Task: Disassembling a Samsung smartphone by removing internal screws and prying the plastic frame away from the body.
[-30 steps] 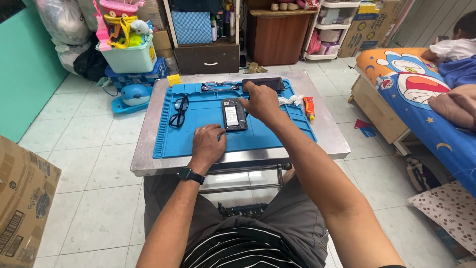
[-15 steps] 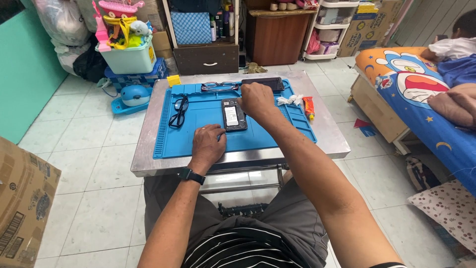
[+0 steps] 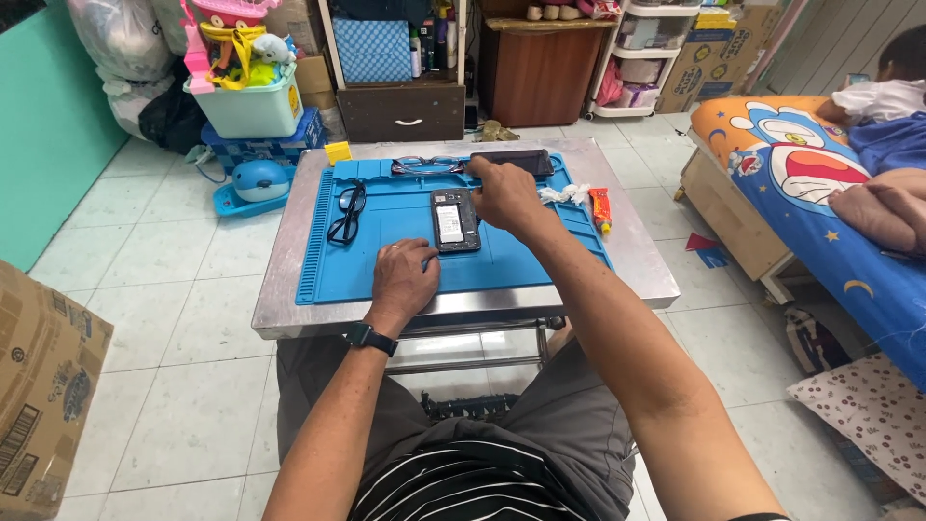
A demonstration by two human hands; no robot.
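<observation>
An opened phone (image 3: 455, 221) with its insides showing lies on a blue work mat (image 3: 386, 260) covering a steel table (image 3: 637, 270). My left hand (image 3: 402, 280) rests palm down on the mat, just left of and below the phone, holding nothing. My right hand (image 3: 503, 196) is at the phone's upper right corner, fingers curled; whether it pinches a small tool or part I cannot tell. A dark phone panel (image 3: 511, 161) lies at the mat's far edge, just beyond that hand.
Two pairs of glasses lie on the mat, one (image 3: 346, 213) at left, one (image 3: 425, 165) at the back. White tissue (image 3: 564, 194) and an orange tube (image 3: 601, 208) sit at right. Storage boxes (image 3: 246, 101), a cabinet (image 3: 403, 106), a cardboard box (image 3: 39, 386) and a bed (image 3: 820, 183) with a person surround the table.
My right hand has drawn slightly toward the phone's top right corner. The left hand and the phone have stayed in place.
</observation>
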